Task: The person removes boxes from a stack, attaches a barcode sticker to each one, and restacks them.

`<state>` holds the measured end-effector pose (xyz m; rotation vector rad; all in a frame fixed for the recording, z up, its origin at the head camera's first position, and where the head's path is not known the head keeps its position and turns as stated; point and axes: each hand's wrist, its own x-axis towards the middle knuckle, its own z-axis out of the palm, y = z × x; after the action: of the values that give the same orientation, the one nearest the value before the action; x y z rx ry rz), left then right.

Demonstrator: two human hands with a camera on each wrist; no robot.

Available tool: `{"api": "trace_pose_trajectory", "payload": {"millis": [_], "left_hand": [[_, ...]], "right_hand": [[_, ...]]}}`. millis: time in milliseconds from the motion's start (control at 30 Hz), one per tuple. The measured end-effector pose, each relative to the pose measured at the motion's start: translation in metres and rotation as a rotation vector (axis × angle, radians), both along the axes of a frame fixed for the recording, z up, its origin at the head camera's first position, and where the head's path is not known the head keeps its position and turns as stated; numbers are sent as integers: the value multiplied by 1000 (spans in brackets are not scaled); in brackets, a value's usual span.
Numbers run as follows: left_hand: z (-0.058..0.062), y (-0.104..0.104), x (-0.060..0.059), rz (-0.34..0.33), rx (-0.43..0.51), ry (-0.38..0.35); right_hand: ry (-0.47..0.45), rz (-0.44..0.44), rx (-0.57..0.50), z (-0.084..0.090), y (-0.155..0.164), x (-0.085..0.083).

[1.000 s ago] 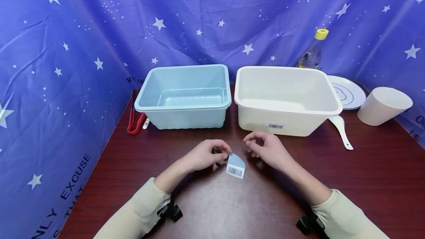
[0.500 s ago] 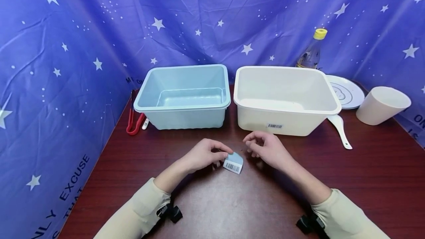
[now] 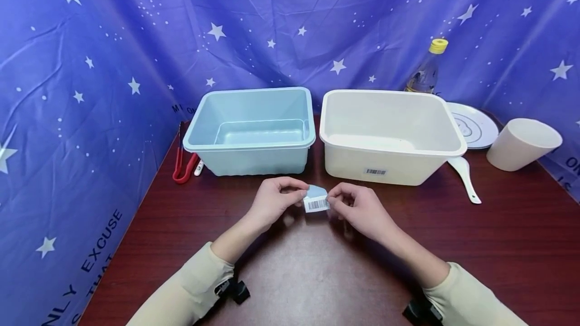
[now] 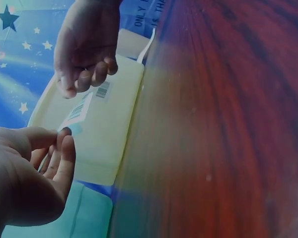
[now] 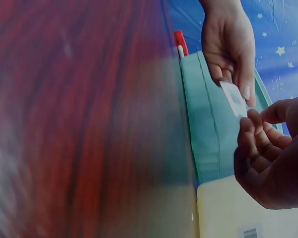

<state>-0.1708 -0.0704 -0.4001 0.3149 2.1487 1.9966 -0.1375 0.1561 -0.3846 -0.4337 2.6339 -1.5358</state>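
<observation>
Barcode label (image 3: pixel 315 198), pale blue on its far part and white across its barcode strip, is held between the two hands over the table (image 3: pixel 299 275). Taking the label as the clock's centre in the head view, the left hand (image 3: pixel 268 201) is at 9 o'clock, pinching that end between thumb and forefinger; the right hand (image 3: pixel 358 208) is at 3 o'clock, thumb and fingertips closed on the opposite end, its other fingers curled under. Toward 10 o'clock a light blue bin (image 3: pixel 254 161) sits on the table, and toward 2 o'clock a cream bin (image 3: pixel 408 167) stands just beside it, a barcode sticker (image 3: pixel 375 171) on its near wall. Further out between 1 and 2 o'clock is a bottle (image 3: pixel 423 74) with a yellow cap (image 3: pixel 438 46), its base hidden behind the cream bin. A plate (image 3: pixel 476 125), partly covered by that bin, lies a little past 2 o'clock, a cream cup (image 3: pixel 516 147) between 2 and 3, and a white spoon (image 3: pixel 464 177) near 3. Between 9 and 10 o'clock, a red looped tool (image 3: pixel 182 181) and a white handle (image 3: pixel 199 167) show beside the blue bin. A starry blue curtain (image 3: pixel 254 14) hangs at 12 o'clock.
</observation>
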Motion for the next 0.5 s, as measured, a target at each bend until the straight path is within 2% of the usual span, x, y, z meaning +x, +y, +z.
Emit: {"api": "trace_pose_trajectory", "payload": {"millis": [133, 300, 500], "left_hand": [[3, 4, 3, 2, 72, -20], [6, 9, 9, -46, 152, -49], [4, 15, 12, -87, 213, -107]], "right_hand": [[14, 30, -10, 0, -5, 4], [-5, 38, -9, -1, -8, 6], [-28, 43, -17, -2, -9, 6]]}}
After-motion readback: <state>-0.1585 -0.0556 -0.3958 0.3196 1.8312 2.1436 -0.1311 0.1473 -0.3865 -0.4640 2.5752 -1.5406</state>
